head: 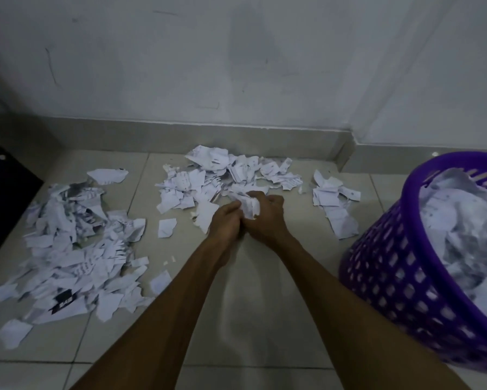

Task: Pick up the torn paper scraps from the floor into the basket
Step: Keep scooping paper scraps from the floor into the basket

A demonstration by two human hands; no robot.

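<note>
1. Paper: torn white scraps with ragged edges, some bearing dark print, lie in three groups on the floor. A large heap (pixel 73 254) sits at near left, a middle pile (pixel 217 175) lies far centre close to the wall, and a smaller cluster (pixel 335 204) lies right of centre, near the basket.
2. Left hand (pixel 225 223): fingers curled, pressed against the right hand, gripping a crumpled wad of scraps (pixel 249 205) at the near edge of the middle pile.
3. Right hand (pixel 266 218): fingers curled round the same wad from the right side; both hands hold it together, low over the floor.
4. Basket (pixel 383 266): purple plastic, round, with a smooth rim and walls pierced by rows of small openings. It stands at near right, tilted in view, and already holds a deep mound of crumpled white paper (pixel 462 237).
5. Floor (pixel 250 305): pale glossy tiles with thin dark grout lines, faintly reflective.
6. Wall (pixel 236 66): plain, off-white, marked with faint scuffs and a few dark scratches; a tiled skirting (pixel 180 139) runs along its base.
7. Far left: a dark object (pixel 0 192) with two small bright spots; its nature cannot be told.
</note>
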